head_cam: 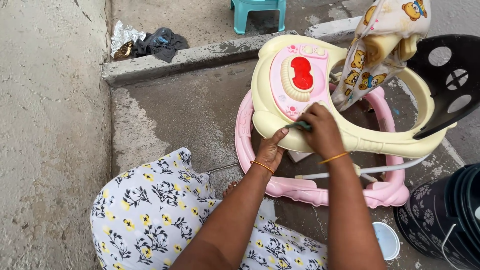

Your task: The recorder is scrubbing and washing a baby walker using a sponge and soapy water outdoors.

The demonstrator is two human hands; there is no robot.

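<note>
A baby walker stands on the wet concrete floor, with a cream top tray, a pink toy panel with a red button and a pink base ring. My left hand grips the near rim of the cream tray from below. My right hand presses a small teal scrubber against the tray's near edge. A bear-print fabric seat is flipped up over the tray's far side. My floral-print clothing covers my knee at the lower left.
A dark bucket with a flower pattern stands at the lower right, a small white cup beside it. A black perforated plastic part is at the right. A teal stool, foil and a dark rag lie beyond a concrete curb.
</note>
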